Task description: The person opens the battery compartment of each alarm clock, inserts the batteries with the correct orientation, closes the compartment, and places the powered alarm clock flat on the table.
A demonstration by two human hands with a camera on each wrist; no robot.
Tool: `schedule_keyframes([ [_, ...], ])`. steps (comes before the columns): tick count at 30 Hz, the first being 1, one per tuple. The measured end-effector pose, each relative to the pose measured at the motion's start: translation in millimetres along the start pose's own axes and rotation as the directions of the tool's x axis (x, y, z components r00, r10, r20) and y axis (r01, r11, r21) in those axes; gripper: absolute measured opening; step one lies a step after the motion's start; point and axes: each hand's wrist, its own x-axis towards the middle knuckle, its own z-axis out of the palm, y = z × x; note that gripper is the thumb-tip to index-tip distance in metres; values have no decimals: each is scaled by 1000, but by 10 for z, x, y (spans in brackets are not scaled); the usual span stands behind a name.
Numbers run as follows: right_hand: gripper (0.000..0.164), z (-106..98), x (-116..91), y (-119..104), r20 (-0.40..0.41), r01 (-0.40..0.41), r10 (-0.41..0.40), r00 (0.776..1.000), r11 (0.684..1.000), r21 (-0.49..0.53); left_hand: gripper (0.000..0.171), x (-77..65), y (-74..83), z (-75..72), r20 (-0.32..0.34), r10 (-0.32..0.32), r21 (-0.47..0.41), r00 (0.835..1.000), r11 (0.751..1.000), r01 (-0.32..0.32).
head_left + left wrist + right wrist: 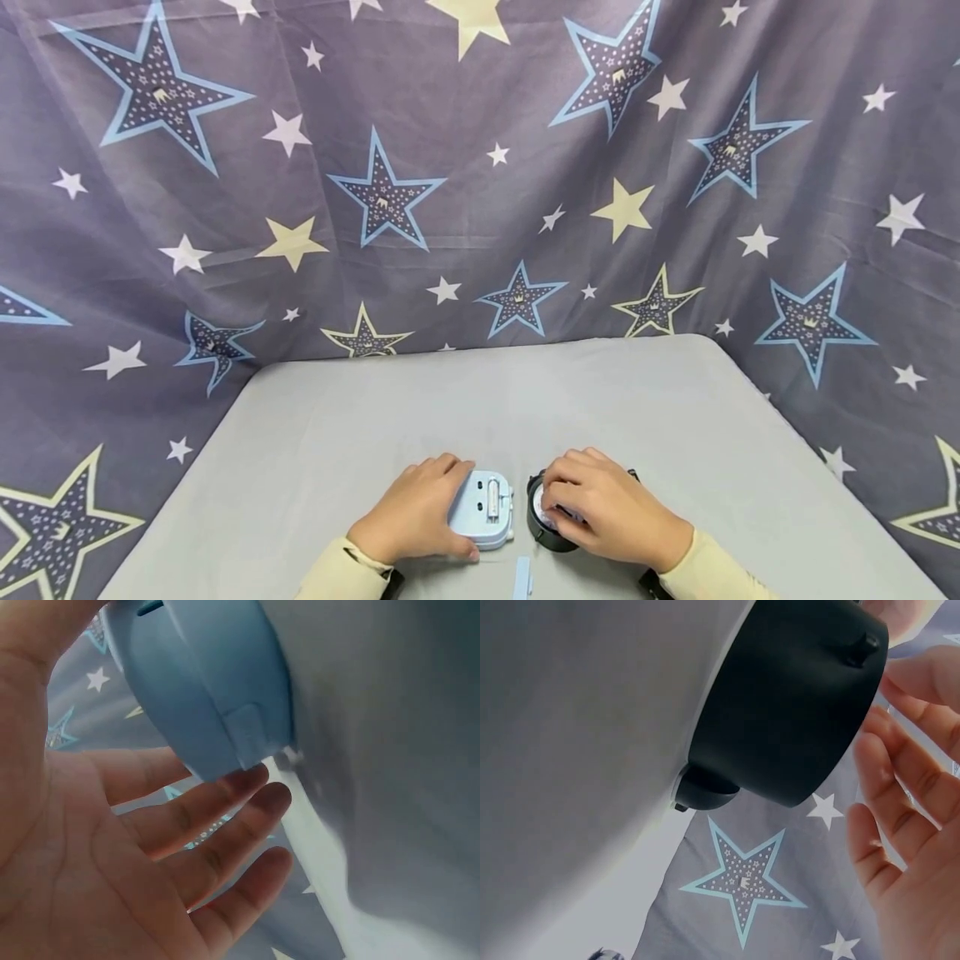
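Pale blue plastic sits under the person's left hand (420, 510): a rounded case (468, 523) lying on the grey tabletop (375, 421), its battery (492, 500) facing up. Thumb and fingers grip it from opposite sides, presumably to steady it while leaving the battery side uncovered. Just beside it, the right hand (609, 507) arches over a round black housing (552, 540), fingers bent in across its pale face (537, 502); from where I stand, I can't tell whether they pinch anything inside. Both pieces rest close together, perhaps so each hand can reach across easily. Nearer the person lies a narrow blue strip (522, 577), untouched, probably laid there to be within reach.
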Motion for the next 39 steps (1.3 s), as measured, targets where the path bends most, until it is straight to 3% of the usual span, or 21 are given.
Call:
schedule_keyframes([
  [5,11,-5,82,-56,70,-49,50,996,999,-12,101,-21,-39,23,11,-9,-29,1000,1000,9],
  [8,32,15,161,-92,153,-99,109,982,993,-67,100,-15,-43,22,16,-16,-55,1000,998,17],
  [11,57,42,267,-128,226,-127,153,962,984,-125,97,1,-45,4,29,-28,-80,999,996,30],
  [15,77,85,397,-181,307,-169,213,928,972,-161,94,57,-39,-27,69,-40,-64,997,997,44],
  [20,87,182,497,-249,383,-227,284,879,955,-189,88,122,-22,-61,120,-40,-6,992,999,41],
  [23,89,233,534,-288,402,-254,307,862,950,-182,85,120,-20,-68,133,-43,3,990,999,43],
  [26,86,261,547,-307,404,-275,323,856,946,-173,83,122,-18,-74,132,-42,5,990,999,41],
  [39,78,340,524,-324,351,-291,340,872,938,-187,79,110,12,-97,110,-26,-5,994,1000,27],
])
